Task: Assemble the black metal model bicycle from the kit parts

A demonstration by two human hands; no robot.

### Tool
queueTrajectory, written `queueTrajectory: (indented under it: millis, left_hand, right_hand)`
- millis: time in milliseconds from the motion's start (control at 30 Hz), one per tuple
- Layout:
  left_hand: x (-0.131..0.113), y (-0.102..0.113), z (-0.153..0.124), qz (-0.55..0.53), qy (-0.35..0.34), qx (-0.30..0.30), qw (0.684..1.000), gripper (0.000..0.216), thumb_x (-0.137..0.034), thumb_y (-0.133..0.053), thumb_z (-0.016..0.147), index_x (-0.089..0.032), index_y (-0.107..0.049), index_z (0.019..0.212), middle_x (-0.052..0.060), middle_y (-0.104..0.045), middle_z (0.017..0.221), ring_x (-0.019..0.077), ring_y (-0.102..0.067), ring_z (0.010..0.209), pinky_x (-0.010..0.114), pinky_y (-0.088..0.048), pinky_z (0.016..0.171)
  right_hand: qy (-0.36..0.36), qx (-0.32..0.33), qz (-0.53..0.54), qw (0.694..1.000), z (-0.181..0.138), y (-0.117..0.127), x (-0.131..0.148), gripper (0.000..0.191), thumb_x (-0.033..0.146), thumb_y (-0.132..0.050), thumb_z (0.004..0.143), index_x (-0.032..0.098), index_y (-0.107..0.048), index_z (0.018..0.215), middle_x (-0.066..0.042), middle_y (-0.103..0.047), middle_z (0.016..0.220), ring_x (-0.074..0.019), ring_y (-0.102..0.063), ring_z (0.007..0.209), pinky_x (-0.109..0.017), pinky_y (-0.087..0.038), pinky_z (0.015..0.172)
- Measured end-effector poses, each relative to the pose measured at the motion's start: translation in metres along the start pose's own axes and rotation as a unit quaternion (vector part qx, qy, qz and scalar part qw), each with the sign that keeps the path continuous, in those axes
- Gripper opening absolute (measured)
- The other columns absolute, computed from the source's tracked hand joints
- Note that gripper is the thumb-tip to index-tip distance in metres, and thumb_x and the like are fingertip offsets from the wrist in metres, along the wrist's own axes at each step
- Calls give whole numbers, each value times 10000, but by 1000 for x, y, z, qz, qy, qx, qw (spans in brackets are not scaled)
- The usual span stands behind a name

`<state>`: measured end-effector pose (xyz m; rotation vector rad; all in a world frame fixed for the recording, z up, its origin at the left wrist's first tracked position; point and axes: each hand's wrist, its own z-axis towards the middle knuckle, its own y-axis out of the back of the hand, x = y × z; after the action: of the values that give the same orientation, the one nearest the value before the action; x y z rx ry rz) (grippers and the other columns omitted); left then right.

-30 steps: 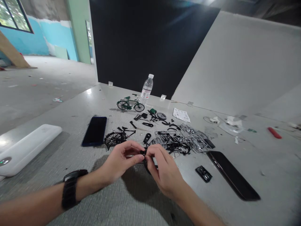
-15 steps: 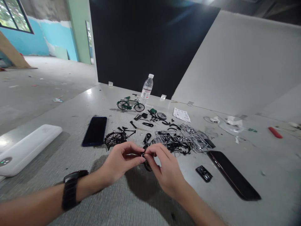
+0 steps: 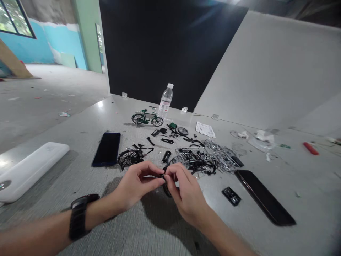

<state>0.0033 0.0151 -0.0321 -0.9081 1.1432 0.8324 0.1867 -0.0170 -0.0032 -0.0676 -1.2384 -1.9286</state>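
Between my hands is a small black model bicycle wheel [image 3: 167,190] with a fork or fender part, largely covered by the fingers. My left hand [image 3: 140,181] pinches this piece from the left with thumb and forefinger. From the right, my right hand [image 3: 185,192] pinches it too, fingertips almost touching the left ones. Just beyond the left hand stands a partly built black model bicycle [image 3: 134,155] without a front wheel. Farther back is a whole green model bicycle [image 3: 147,118].
Behind the right hand lie silver and black part frames [image 3: 197,158] and loose parts. A dark phone [image 3: 106,149] and a white device [image 3: 34,170] are at left. A water bottle [image 3: 165,101] stands at the back. A black tray [image 3: 265,197] and small black part [image 3: 231,196] lie right.
Both hands keep nearly the same pinch on the wheel piece, with only slight finger movement. The whole view has shifted a little; nothing on the table has visibly moved.
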Motion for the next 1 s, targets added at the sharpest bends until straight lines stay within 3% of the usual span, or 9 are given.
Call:
queueTrajectory:
  millis: [300,500,667,733,800,867,1000]
  left_hand:
    - [0,1,1,-4,-1,9,1000,137,-219,-800,792,-183,-707,886,34,-756,908,183,-716,889,308,-587,833]
    - [2,1,2,-22,5,9,1000,249,-212,-792,806,-199,-662,1018,29,-722,979,182,-698,936,315,-581,836]
    - [2,1,2,-18,-6,-11,1000,208,-198,-744,844,-203,-629,1017,27,-697,1005,178,-684,970,314,-573,848]
    - [0,0,2,-6,-12,-9,1000,171,-179,-715,861,-205,-627,1005,28,-698,1013,177,-688,982,317,-573,861]
    - [-1,1,1,3,-23,-8,1000,155,-154,-692,867,-209,-623,995,25,-700,1015,174,-694,990,316,-574,874]
    - [-1,1,0,16,-35,-4,999,156,-146,-680,877,-217,-623,1004,20,-701,1018,167,-695,993,313,-572,890]
    - [4,1,-4,62,-60,12,996,166,-193,-713,884,-226,-623,1019,20,-710,1010,168,-707,964,301,-586,868]
  right_hand:
    - [-8,-14,15,1000,0,-3,-4,108,157,-482,1022,210,-532,944,-34,-600,890,-157,-562,784,-282,-454,703]
    - [29,-39,18,999,-1,-1,-9,109,135,-541,998,231,-588,1017,-33,-630,925,-177,-605,879,-307,-507,777]
    - [28,-100,-98,990,2,5,-14,312,244,-650,950,254,-587,1256,-125,-548,1249,-284,-543,1178,-461,-511,959]
    - [17,-97,-124,987,4,7,-17,457,327,-696,921,253,-543,1345,-158,-459,1402,-343,-462,1309,-541,-470,1037]
    - [10,-77,-118,990,4,8,-19,521,364,-704,913,260,-513,1386,-165,-395,1479,-354,-450,1344,-545,-480,1043]
    - [-3,-61,-76,995,3,7,-20,498,356,-690,925,278,-504,1381,-154,-439,1442,-310,-541,1265,-471,-553,962]
    - [-18,-29,17,999,-4,3,-20,433,281,-628,966,295,-461,1366,-74,-638,1125,-218,-669,1006,-376,-601,848]
